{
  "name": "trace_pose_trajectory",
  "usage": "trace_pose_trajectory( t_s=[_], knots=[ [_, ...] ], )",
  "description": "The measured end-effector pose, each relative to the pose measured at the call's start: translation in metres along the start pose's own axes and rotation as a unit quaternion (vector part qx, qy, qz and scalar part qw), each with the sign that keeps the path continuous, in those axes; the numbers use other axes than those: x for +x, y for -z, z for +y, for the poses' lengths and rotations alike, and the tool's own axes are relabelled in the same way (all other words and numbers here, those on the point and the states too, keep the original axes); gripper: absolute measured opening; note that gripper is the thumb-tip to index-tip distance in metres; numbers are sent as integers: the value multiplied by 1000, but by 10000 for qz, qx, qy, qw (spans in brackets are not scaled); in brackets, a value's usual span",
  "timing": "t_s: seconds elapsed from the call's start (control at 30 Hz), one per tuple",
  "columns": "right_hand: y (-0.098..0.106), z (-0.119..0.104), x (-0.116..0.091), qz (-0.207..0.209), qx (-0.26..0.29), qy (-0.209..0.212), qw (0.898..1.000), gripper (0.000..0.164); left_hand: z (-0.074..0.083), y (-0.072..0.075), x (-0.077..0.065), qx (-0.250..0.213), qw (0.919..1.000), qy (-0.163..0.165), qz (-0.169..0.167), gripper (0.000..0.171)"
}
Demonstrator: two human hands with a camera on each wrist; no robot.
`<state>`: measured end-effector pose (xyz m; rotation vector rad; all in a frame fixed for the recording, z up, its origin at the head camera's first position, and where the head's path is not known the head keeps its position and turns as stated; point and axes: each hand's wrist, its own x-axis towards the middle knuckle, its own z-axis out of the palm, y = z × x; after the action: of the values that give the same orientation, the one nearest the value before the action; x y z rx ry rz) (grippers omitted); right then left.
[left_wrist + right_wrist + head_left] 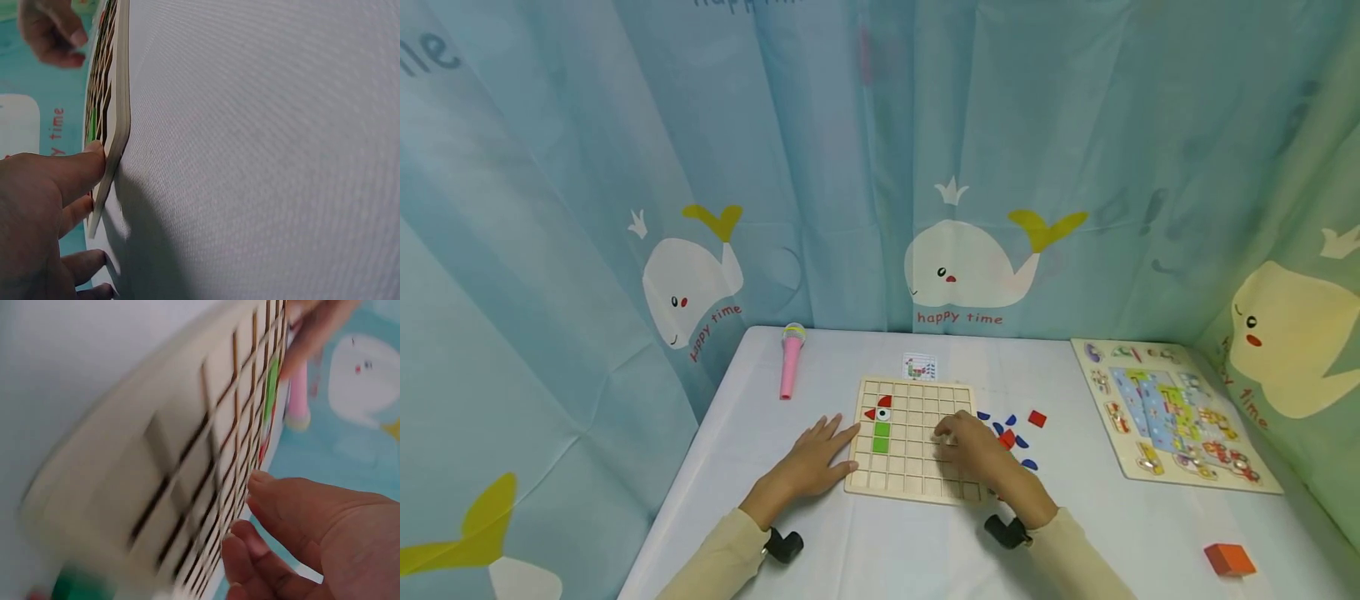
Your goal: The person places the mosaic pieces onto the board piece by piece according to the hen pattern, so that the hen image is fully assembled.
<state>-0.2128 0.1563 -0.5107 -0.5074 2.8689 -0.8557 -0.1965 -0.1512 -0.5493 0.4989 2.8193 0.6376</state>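
A wooden grid board (910, 492) lies on the white table. On its left side sit a red quarter-circle (885, 401), a red triangle (870, 414), a tile with an eye-like circle (883, 414) and two green squares (881, 437). My left hand (815, 458) is spread at the board's left edge; in the left wrist view its thumb (87, 165) touches the rim. Above the right part of the grid hovers my right hand (973, 450), fingers bent. No piece shows between its fingertips (259, 478), though a small one could be hidden.
Blue semicircles (1029, 464) and red squares (1037, 418) lie right of the board. A blurred green piece (81, 584) is near its corner. A picture card (920, 367), pink microphone (790, 362), puzzle board (1180, 417) and orange block (1229, 560) stand around.
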Motion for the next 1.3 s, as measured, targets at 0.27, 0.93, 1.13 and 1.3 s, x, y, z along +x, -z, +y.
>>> trace_pose_trajectory(
  t_s=[0.27, 0.93, 1.13, 1.3],
  knots=[
    [36, 50, -27, -104, -81, -706, 9974, 26, 1, 2, -1, 50, 10000, 13, -14, 66],
    [41, 77, -30, -133, -618, -1133, 9916, 24, 4, 2, -2, -14, 10000, -34, -37, 65],
    [43, 83, -30, -21, -752, -1110, 9910, 27, 6, 5, -2, -45, 10000, -17, -44, 65],
    [47, 89, -29, -4, -826, -1227, 9890, 27, 6, 5, -3, 13, 10000, -16, -51, 65]
  ],
)
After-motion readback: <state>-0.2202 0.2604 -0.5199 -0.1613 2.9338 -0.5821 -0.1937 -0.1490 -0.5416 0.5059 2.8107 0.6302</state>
